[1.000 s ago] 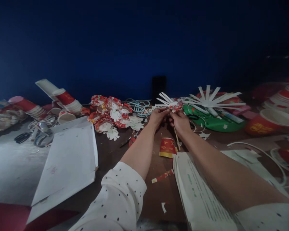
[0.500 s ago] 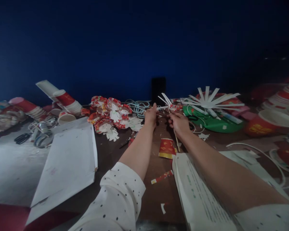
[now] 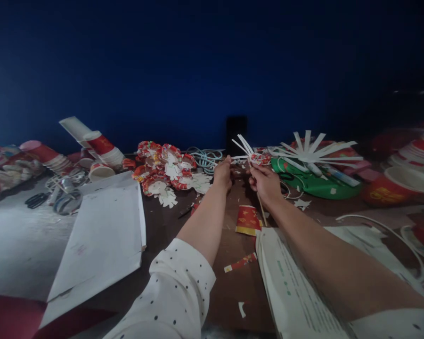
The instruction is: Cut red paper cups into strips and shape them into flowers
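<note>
My right hand [image 3: 265, 184] is closed around a thin wooden stick [image 3: 262, 209], whose lower end points down toward the table. Above its fingers fans a bunch of white paper strips [image 3: 245, 145]. One strip runs sideways to the fingertips of my left hand [image 3: 223, 173], which are pinched together at its end; the exact grip is partly hidden. Below the hands lies a red and gold cut piece of paper cup [image 3: 248, 220]. A narrow red paper scrap [image 3: 240, 262] rests nearer to me.
Red and white paper crafts [image 3: 166, 169] and a pale blue cord [image 3: 207, 160] lie to the left. A white board [image 3: 102, 240] is nearby. At the right are a cup cut into strips [image 3: 311, 153], a green sheet [image 3: 314, 186], paper cups [image 3: 392, 186] and a printed bag [image 3: 289, 278].
My left thumb, raised before, has come down to the fingers at the strip's end. The right hand keeps its hold on the stick. The view has shifted slightly.
</note>
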`<action>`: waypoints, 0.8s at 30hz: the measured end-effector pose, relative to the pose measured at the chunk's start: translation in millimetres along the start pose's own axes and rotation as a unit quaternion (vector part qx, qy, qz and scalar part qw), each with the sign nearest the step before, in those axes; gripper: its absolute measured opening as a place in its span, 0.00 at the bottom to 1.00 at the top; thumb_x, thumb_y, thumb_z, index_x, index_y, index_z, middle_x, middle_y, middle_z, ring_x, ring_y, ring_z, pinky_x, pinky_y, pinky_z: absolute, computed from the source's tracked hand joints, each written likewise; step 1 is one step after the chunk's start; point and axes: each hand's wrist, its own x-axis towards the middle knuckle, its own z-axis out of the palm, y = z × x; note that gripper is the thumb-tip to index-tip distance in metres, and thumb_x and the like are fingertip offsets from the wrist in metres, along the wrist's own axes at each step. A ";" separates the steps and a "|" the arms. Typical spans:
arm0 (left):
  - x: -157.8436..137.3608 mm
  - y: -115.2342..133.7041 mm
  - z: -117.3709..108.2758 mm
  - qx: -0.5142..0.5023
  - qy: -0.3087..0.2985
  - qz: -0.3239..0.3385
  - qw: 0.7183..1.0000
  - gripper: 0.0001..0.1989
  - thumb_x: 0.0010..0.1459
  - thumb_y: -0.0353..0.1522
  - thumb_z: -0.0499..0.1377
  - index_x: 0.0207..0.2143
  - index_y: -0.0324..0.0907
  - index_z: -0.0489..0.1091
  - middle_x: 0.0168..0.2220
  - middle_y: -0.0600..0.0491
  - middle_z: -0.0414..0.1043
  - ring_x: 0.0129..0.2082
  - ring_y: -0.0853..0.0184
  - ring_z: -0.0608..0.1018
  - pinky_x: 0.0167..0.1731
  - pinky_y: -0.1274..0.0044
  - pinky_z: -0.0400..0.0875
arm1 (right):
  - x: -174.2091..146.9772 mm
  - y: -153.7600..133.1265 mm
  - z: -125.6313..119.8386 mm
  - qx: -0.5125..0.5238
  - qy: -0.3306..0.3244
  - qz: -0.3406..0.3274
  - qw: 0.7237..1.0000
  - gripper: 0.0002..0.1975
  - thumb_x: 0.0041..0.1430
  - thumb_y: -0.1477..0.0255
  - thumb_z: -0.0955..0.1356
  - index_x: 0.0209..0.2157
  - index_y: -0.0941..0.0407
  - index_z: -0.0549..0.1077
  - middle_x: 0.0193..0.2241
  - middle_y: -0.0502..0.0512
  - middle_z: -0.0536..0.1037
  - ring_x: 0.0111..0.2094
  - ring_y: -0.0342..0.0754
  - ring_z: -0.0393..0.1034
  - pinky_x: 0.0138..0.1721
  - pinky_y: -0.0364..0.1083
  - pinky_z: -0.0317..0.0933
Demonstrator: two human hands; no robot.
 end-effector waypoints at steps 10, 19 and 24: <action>1.1 -0.9 -2.8 0.011 -0.029 0.011 0.999 0.10 0.61 0.22 0.55 0.26 0.39 0.64 0.22 0.57 0.66 0.19 0.78 0.68 0.20 0.86 0.61 | -7.6 -12.0 8.9 -0.066 0.055 0.098 0.991 0.06 0.53 0.79 0.67 0.24 0.57 0.69 0.16 0.47 0.71 0.13 0.37 0.60 0.10 0.37 0.49; -3.0 -1.5 -0.4 0.117 -0.039 0.003 0.992 0.10 0.61 0.25 0.56 0.25 0.38 0.67 0.22 0.57 0.67 0.19 0.78 0.67 0.22 0.85 0.60 | -10.5 -4.0 12.0 -0.009 -0.022 0.102 0.994 0.04 0.53 0.77 0.69 0.27 0.58 0.69 0.15 0.45 0.69 0.12 0.36 0.59 0.11 0.35 0.47; -5.7 1.4 -1.3 0.120 -0.048 0.003 0.992 0.10 0.61 0.24 0.56 0.25 0.38 0.65 0.21 0.58 0.65 0.17 0.78 0.64 0.19 0.85 0.56 | -1.1 -7.2 5.3 0.059 -0.056 0.148 0.986 0.06 0.53 0.77 0.71 0.34 0.59 0.72 0.18 0.46 0.70 0.15 0.35 0.58 0.13 0.33 0.48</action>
